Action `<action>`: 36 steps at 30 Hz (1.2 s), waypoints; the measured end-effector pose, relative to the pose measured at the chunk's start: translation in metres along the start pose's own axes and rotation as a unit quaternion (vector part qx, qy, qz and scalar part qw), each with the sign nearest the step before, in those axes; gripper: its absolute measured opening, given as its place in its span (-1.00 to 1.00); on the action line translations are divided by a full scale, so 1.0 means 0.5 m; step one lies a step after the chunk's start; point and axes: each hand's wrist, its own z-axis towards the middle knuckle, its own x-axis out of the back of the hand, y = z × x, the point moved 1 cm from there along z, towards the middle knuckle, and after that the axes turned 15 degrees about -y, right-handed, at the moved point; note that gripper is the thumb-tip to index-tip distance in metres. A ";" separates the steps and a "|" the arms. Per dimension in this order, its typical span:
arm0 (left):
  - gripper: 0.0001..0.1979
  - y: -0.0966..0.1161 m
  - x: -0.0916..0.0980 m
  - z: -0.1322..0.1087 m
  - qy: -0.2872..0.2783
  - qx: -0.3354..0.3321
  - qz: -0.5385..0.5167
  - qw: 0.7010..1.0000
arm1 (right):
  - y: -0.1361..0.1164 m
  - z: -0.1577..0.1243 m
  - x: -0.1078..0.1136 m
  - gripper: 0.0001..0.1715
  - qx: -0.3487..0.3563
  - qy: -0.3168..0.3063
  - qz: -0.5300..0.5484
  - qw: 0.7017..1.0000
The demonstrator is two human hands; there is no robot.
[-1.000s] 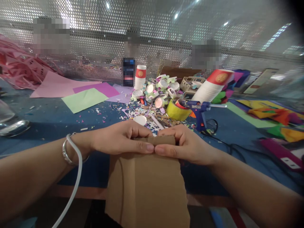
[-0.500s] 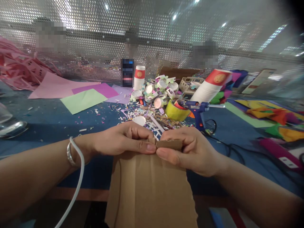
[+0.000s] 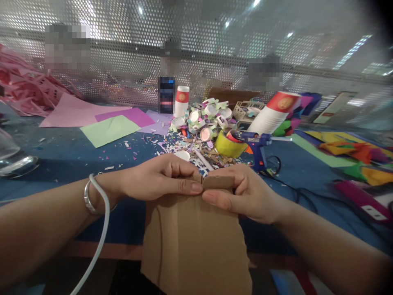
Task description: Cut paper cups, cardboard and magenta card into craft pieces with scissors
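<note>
A brown cardboard sheet (image 3: 193, 241) hangs over the near table edge, with a long crease down its left part. My left hand (image 3: 156, 178) pinches its top edge between thumb and fingers. My right hand (image 3: 242, 190) pinches the same edge just to the right, thumb under a small folded or torn flap of cardboard (image 3: 217, 182). The two thumbs nearly touch. A silver bangle sits on my left wrist, and a white cable (image 3: 96, 241) runs past it.
Behind my hands lie paper scraps, tape rolls (image 3: 204, 119), a yellow tape roll (image 3: 229, 145), a blue glue gun (image 3: 258, 143) with black cord, stacked paper cups (image 3: 273, 112) and coloured sheets (image 3: 109, 129) on the blue table (image 3: 61, 155). A perforated metal screen (image 3: 123, 53) stands behind.
The cardboard's top edge has split: my right hand has pulled its piece a little right and twisted it away from the left hand's part. The sheet shifted slightly.
</note>
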 end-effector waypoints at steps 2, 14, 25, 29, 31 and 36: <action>-0.74 -0.002 0.002 0.000 -0.004 -0.003 -0.021 1.000 | -0.004 0.000 -0.004 -0.59 0.011 0.015 -0.019 1.000; -0.75 -0.005 0.012 -0.003 -0.002 0.024 0.018 1.000 | -0.002 -0.003 -0.004 -0.65 -0.015 0.004 0.027 1.000; -0.75 -0.006 0.021 -0.008 -0.007 0.017 0.040 0.999 | 0.001 0.003 -0.021 -0.65 0.004 0.014 0.076 0.997; -0.76 -0.010 0.023 -0.008 -0.020 0.017 0.020 0.999 | -0.005 0.000 -0.027 -0.61 0.013 0.043 0.008 0.999; -0.75 -0.008 0.024 -0.008 -0.019 0.016 0.024 0.999 | -0.003 0.000 -0.025 -0.59 0.015 0.047 0.008 0.999; -0.72 0.005 0.027 -0.007 0.018 0.015 0.119 0.993 | 0.013 0.003 -0.014 -0.73 -0.045 -0.004 0.110 0.993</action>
